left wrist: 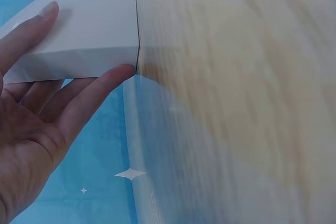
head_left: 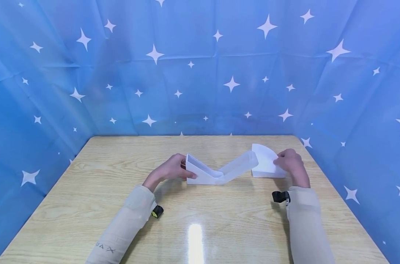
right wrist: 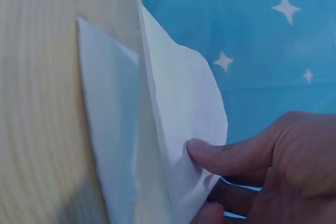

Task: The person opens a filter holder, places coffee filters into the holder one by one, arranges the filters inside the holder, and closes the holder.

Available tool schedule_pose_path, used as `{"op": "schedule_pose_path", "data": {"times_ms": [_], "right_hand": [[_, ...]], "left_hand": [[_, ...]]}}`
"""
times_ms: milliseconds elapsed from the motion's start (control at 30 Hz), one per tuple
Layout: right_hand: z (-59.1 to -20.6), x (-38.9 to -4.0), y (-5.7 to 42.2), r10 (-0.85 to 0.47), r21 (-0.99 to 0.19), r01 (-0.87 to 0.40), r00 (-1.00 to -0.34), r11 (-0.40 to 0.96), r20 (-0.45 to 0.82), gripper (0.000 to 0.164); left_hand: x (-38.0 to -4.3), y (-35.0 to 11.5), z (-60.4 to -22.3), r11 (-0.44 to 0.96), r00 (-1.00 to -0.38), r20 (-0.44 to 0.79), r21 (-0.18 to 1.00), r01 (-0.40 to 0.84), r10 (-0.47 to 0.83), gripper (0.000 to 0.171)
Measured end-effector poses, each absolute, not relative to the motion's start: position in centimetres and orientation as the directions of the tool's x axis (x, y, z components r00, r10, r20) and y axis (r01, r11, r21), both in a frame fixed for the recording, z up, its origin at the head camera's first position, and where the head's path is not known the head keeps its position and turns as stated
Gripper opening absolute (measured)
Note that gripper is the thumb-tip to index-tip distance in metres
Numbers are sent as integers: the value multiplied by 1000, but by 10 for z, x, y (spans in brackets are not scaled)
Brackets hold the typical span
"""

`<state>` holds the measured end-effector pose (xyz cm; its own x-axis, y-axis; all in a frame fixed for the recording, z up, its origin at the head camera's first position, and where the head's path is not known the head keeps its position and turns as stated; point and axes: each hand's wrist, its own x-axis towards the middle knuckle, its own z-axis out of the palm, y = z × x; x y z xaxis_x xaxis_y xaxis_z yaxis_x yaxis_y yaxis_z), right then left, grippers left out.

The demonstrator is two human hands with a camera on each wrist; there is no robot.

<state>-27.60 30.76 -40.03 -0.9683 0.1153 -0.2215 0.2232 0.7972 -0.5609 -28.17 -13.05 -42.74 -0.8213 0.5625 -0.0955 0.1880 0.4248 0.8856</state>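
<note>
A narrow white box with a slanted open top (head_left: 200, 175) stands near the middle of the wooden table. My left hand (head_left: 171, 168) grips its tall end, thumb on the broad face and fingers around the narrow end, as the left wrist view shows. From the box's low end a pale, see-through blurred strip (head_left: 237, 168) slopes up to the right. My right hand (head_left: 290, 161) pinches a white card piece with a curved edge (right wrist: 181, 93) between thumb and fingers. Beside that piece, a second white panel (right wrist: 110, 114) appears blurred in the right wrist view.
The wooden table (head_left: 121, 220) reaches back to a blue curtain with white stars (head_left: 196, 84), which also hangs along both sides. A bright light reflection lies on the front of the table. Each wrist carries a small black device (head_left: 280, 197).
</note>
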Motion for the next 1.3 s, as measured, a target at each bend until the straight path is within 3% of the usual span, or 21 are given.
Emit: {"op": "schedule_pose_path", "data": {"times_ms": [900, 1133, 1300], "right_hand": [[-349, -259, 282, 38, -608, -1, -998, 794, 51, 38], [-338, -251, 275, 50, -621, 2, -997, 784, 60, 43], [-334, -246, 267, 67, -629, -22, -991, 777, 118, 37]], "left_hand": [[-278, -131, -424, 409, -818, -89, 893, 187, 568, 37], [-279, -130, -424, 415, -818, -84, 888, 197, 569, 37], [-279, -130, -424, 421, -820, -83, 885, 201, 566, 37]]}}
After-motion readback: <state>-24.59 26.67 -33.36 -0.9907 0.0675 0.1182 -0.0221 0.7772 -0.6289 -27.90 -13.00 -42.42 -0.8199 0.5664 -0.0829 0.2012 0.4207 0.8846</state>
